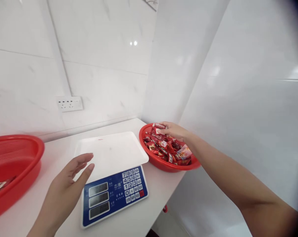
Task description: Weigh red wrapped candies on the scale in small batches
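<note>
My right hand (175, 131) reaches over the red plastic basket (161, 165) on the right, its fingers closed on a red candy packet (157, 132). Below it, several wrapped candies (163, 148), mostly red, fill the basket. My left hand (70, 181) hovers over the left front of the weighing scale (118, 194), fingers apart and holding nothing. The scale's white pan (111, 151) bears only a tiny red scrap near its back edge. Digits on the scale's displays are too faint to read.
A second red basket (35, 164) stands at the left, with a wrapped packet (0, 186) inside. The white table (159, 194) meets a tiled wall with a power socket (70, 104). A pale panel (238, 115) rises close on the right.
</note>
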`<state>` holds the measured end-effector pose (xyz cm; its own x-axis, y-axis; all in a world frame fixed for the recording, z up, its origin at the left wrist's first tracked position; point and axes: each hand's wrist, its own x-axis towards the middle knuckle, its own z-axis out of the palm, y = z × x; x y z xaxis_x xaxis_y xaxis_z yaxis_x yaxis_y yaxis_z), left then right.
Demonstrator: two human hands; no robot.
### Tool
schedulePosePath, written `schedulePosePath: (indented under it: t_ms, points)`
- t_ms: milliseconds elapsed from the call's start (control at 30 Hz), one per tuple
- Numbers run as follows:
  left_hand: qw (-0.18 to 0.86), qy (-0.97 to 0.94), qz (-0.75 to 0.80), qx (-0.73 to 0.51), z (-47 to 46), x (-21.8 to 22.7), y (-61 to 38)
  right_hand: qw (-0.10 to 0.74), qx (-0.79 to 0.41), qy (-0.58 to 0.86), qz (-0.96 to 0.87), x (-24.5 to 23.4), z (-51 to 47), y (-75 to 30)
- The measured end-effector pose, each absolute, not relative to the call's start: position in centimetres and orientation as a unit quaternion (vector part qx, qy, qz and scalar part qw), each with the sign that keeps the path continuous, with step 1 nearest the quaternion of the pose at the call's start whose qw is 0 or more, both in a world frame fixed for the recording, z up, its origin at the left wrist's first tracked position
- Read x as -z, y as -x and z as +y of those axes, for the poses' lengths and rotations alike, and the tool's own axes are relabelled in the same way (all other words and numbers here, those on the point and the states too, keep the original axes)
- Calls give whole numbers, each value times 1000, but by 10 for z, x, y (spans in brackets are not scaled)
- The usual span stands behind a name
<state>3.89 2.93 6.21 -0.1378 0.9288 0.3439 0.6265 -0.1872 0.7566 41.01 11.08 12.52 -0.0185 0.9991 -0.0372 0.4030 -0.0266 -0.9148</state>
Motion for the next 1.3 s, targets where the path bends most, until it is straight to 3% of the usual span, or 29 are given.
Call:
schedulePosePath:
  t_ms: [233,567,1067,1300]
  points:
    - [254,-610,610,-437,20,-76,-43,364,-517,465,-620,-109,130,-303]
    - [275,-606,610,-430,17,-81,-41,394,-566,456,-563,-102,140,-262]
    - [268,-616,618,-409,21,-76,-40,456,-542,449,-545,-102,140,-281]
    - [261,-603,619,-429,23,-78,-35,450,-401,530,-596,-120,129,-331]
